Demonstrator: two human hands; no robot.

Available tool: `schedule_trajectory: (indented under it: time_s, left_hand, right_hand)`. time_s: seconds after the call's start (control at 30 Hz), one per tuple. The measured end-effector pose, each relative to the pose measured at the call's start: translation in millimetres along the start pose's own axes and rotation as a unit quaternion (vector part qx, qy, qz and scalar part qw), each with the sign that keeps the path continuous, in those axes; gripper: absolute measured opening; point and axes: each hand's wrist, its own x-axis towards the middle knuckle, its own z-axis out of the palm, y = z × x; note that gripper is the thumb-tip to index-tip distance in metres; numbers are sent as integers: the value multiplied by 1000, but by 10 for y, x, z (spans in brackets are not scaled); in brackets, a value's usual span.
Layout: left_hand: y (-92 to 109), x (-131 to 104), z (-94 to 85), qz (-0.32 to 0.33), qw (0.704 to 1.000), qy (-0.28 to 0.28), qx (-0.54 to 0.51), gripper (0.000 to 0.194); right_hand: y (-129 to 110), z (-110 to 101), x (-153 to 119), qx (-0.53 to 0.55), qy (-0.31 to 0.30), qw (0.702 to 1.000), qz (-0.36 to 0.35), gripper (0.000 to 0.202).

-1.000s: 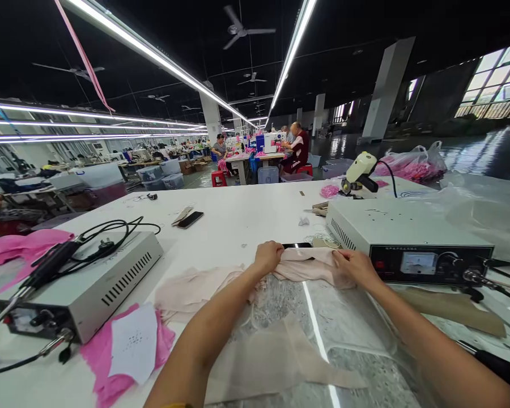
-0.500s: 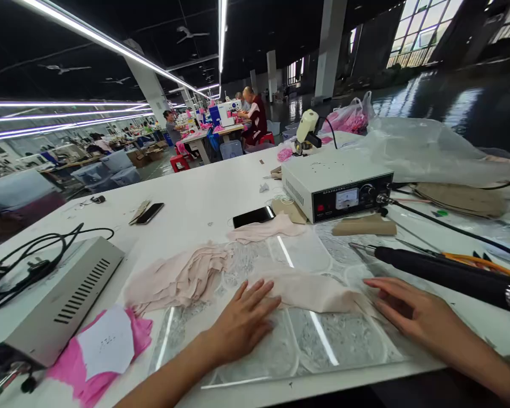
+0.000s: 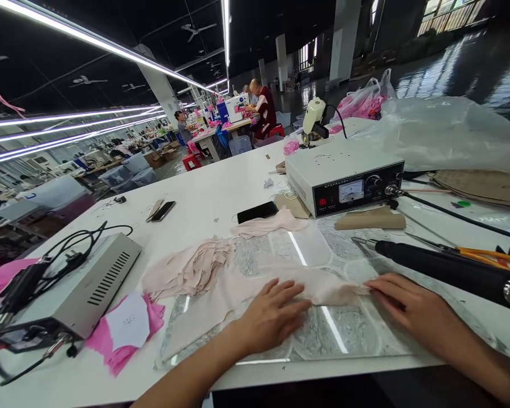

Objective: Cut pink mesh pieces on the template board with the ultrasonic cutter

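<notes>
A pale pink strip of thin fabric (image 3: 323,283) lies across a clear patterned sheet (image 3: 357,334) on the table. My left hand (image 3: 276,314) rests palm down on its near edge, fingers stretched out. At the strip's right end, my right hand (image 3: 397,297) pinches the fabric between thumb and fingers. A layered pile of the same pale fabric (image 3: 195,263) is to the left, and a smaller pale piece (image 3: 270,222) lies behind. Just beyond my right hand is a black-handled tool with a thin metal tip (image 3: 433,269).
A metered control box (image 3: 352,181) stands behind, with a phone (image 3: 257,212) beside it. Another box with cables (image 3: 89,283) is at left, near pink fabric under a white paper pattern (image 3: 130,323). Orange-handled tweezers or scissors (image 3: 480,255) lie at right. People work at sewing machines (image 3: 238,107) farther off.
My right hand has closed on the strip's right end. My left hand has slid right along the fabric, and more of the strip shows spread at the left. The view has shifted slightly.
</notes>
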Motion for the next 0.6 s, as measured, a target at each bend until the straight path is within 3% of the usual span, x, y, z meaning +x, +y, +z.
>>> schedule_trajectory:
  time_s: [0.07, 0.13, 0.3, 0.37, 0.53, 0.6]
  left_hand:
    - [47, 289, 95, -18, 998, -13, -50, 32]
    - [20, 440, 67, -23, 997, -16, -73, 26]
    - [-83, 360, -327, 29, 989, -60, -130, 15]
    - [-66, 319, -402, 35, 987, -72, -138, 21]
    - [16, 343, -189, 69, 990, -122, -35, 47]
    - [42, 315, -92, 46, 991, -122, 18, 49]
  right_hand:
    - [37, -2, 27, -11, 8, 1000, -16, 32]
    - [69, 5, 49, -24, 20, 999, -26, 31]
    - [148, 0, -1, -36, 35, 998, -47, 30]
    - [158, -43, -69, -34, 34, 998, -50, 30]
    - [53, -205, -240, -26, 30, 997, -60, 30]
    - [-19, -264, -289, -24, 32, 997, -61, 30]
